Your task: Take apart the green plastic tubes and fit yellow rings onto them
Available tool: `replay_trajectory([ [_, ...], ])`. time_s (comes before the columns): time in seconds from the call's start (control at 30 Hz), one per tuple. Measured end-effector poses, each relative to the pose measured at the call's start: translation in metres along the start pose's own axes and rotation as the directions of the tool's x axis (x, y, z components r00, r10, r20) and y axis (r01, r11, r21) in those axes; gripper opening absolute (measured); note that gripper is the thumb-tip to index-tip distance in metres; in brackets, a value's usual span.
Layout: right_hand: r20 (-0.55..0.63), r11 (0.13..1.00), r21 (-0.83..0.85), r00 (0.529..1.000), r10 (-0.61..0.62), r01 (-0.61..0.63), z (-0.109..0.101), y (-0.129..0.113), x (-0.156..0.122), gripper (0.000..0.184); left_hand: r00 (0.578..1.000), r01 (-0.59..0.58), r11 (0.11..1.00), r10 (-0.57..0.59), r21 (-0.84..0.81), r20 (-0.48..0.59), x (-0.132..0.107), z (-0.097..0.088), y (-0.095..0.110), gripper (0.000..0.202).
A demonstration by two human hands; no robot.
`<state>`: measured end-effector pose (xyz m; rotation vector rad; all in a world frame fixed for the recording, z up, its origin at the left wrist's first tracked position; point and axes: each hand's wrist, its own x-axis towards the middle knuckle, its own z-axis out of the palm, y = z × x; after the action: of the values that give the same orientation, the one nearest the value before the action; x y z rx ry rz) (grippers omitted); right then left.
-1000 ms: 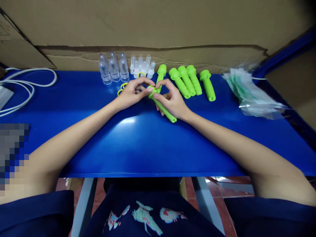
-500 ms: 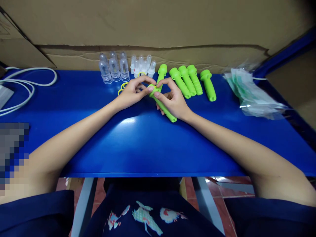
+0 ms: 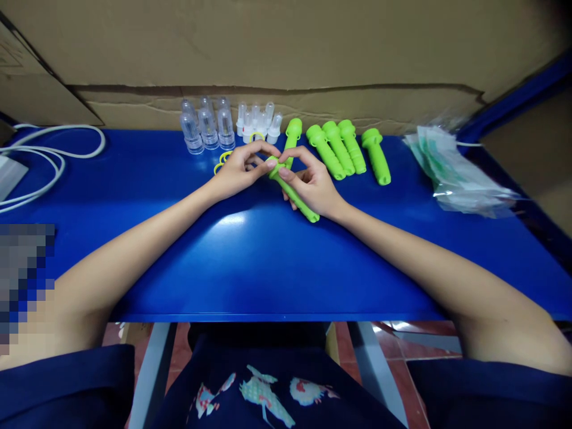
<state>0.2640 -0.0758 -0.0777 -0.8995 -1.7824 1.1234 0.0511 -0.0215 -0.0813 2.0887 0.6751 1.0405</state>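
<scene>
A lime-green flashlight body [image 3: 298, 199] slants over the table, its wide head up and to the left, its tail toward me. My right hand [image 3: 310, 179] wraps it just below the head, with the index fingertip on the rim. At the same head end, my left hand [image 3: 245, 170] pinches the rim between thumb and fingers. Whether a thin ring lies under these fingertips is hidden. Yellow rubber rings [image 3: 220, 162] lie on the table behind my left hand, partly covered by it. Another yellow ring [image 3: 257, 136] shows just beyond the fingers.
Clear plastic tubes [image 3: 208, 128] and small white-based clear pieces [image 3: 274, 127] stand at the back. More green flashlight bodies [image 3: 329, 152] lie to the right, before a plastic bag [image 3: 456, 173]. A white cable [image 3: 62, 156] coils at left on the blue table [image 3: 268, 268]. Cardboard [image 3: 286, 47] walls the back.
Both hands stay at the flashlight's head with only slight finger shifts. The whole view has tipped a little, so things sit slightly lower.
</scene>
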Motion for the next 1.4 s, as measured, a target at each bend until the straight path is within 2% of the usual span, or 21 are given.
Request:
replay_trajectory([
  [0.53,0.007,1.000,0.016,1.000,0.027,-0.027,0.001,-0.001,0.001,0.057,0.998,0.035,0.998,-0.033,0.052,-0.047,0.002,-0.001,-0.003,0.067],
  [0.83,0.004,0.998,0.055,1.000,0.009,-0.010,0.002,0.003,0.000,0.053,0.999,0.040,0.998,-0.039,0.044,-0.017,0.001,0.002,0.003,0.067],
  [1.07,0.016,1.000,0.023,1.000,0.010,-0.010,0.002,0.004,0.000,0.049,0.999,0.033,0.997,-0.032,0.074,-0.014,0.000,0.003,-0.001,0.069],
  [1.17,0.021,1.000,0.014,1.000,0.007,-0.008,0.002,0.003,0.001,0.047,1.000,-0.025,0.982,0.021,0.185,0.019,0.002,-0.002,0.006,0.070],
  [1.27,0.027,1.000,0.018,1.000,0.009,-0.010,0.003,0.002,0.002,0.046,0.992,-0.113,0.923,0.081,0.369,0.101,0.001,-0.015,0.021,0.065],
  [1.33,0.033,1.000,0.022,0.999,0.002,-0.003,0.004,0.001,0.003,0.048,0.988,-0.133,0.865,0.075,0.484,0.137,-0.005,-0.029,0.034,0.059],
  [1.4,0.033,1.000,0.027,0.999,-0.002,0.001,0.005,0.001,0.004,0.050,0.986,-0.115,0.779,0.013,0.617,0.167,-0.019,-0.044,0.048,0.054],
])
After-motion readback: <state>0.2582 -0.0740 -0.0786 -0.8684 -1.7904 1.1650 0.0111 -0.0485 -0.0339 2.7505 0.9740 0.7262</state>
